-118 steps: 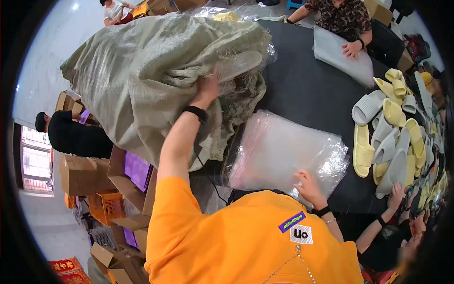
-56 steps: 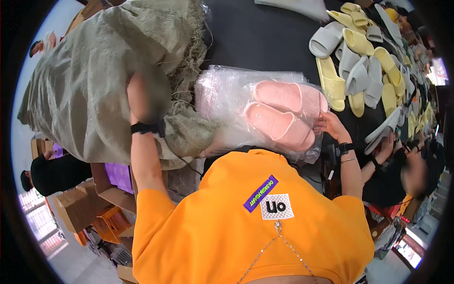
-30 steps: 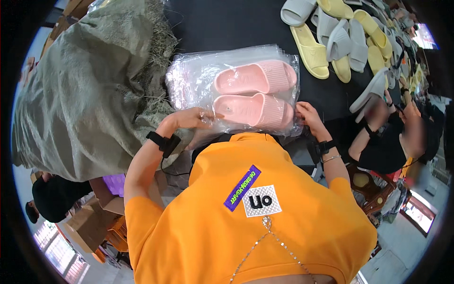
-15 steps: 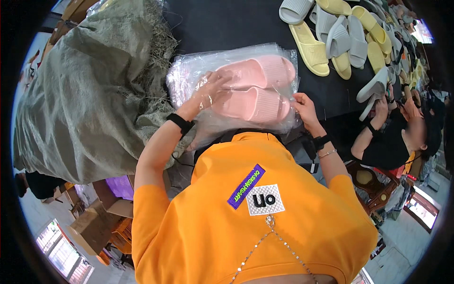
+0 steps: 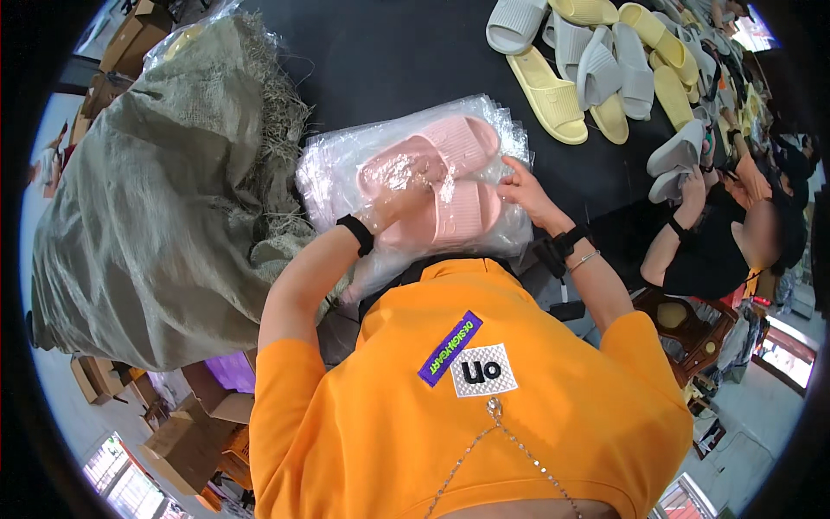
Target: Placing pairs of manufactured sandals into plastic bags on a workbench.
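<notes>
A pair of pink slide slippers (image 5: pixel 467 210) lies side by side, toes to the right, inside a clear plastic bag (image 5: pixel 346 160). The bag rests on a stack of similar clear bags at the table's near edge. My left hand (image 5: pixel 404 204) reaches in from the left, under the film, against the slippers' footbeds; glare and plastic hide its fingertips. At the right end, beside the toes, my right hand (image 5: pixel 524 192) pinches the bag's edge between thumb and fingers.
A large grey-green woven sack (image 5: pixel 156 199) bulges at the left. Grey and yellow slippers (image 5: pixel 553 95) lie loose on the dark table (image 5: pixel 389 52) at the far right. Another person (image 5: pixel 718 233) holds a pale slipper there. Cardboard boxes (image 5: pixel 186 437) stand at lower left.
My left hand has slid right and deeper along the slippers, under the film. The pink pair sits at a steeper slant. My right hand stays by the toes. The whole view has shifted slightly.
</notes>
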A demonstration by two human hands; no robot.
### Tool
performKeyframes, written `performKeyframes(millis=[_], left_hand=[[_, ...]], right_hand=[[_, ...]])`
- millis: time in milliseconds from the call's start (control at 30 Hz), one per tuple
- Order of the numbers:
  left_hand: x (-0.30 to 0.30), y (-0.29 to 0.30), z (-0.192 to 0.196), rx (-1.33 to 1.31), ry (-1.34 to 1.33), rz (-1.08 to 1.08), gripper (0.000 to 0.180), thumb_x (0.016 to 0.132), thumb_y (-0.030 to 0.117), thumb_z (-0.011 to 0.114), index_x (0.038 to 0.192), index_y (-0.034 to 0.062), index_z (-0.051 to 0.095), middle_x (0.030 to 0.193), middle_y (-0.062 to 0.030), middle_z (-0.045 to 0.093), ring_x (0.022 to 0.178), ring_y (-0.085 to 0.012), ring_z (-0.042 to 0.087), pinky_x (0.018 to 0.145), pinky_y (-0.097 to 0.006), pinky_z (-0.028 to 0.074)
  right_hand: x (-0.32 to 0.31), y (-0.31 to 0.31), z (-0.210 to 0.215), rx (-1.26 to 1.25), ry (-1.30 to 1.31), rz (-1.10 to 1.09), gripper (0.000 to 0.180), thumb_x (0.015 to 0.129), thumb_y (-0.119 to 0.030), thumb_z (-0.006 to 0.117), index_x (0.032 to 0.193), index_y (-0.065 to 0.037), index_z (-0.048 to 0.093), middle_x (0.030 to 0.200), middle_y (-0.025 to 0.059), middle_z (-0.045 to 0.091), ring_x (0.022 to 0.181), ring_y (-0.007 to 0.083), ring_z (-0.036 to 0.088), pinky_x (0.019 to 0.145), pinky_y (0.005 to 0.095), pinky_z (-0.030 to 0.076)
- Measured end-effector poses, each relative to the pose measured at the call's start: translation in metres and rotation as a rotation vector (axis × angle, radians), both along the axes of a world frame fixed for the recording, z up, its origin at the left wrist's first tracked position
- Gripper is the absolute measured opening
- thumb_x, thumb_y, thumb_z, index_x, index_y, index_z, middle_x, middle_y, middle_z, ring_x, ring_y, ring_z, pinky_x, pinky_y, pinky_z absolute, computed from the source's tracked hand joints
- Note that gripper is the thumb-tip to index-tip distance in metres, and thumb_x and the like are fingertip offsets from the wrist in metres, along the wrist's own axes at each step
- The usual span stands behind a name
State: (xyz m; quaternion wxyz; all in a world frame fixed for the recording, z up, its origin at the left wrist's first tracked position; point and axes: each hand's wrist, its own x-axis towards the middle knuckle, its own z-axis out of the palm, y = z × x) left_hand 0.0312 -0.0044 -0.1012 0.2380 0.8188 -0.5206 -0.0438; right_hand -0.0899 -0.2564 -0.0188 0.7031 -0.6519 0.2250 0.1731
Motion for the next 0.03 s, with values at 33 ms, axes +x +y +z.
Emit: performKeyframes(millis=[33], left_hand=[[0.0039, -0.0019, -0.0011, 0.001, -0.001, -0.005, 0.071, 0.080, 0.000, 0.056, 0.140, 0.0157, 0.022, 0.113, -0.0148, 0.053, 0.110, -0.0273, 0.048, 0.097, -0.043, 0.033]], right_hand=[[0.0004, -0.0025, -0.0005, 0.015, 0.038, 0.012, 0.071, 0.078, -0.006, 0.058, 0.139, -0.009, 0.021, 0.092, 0.0054, 0.054, 0.076, 0.0111, 0.050, 0.069, 0.0242, 0.041]])
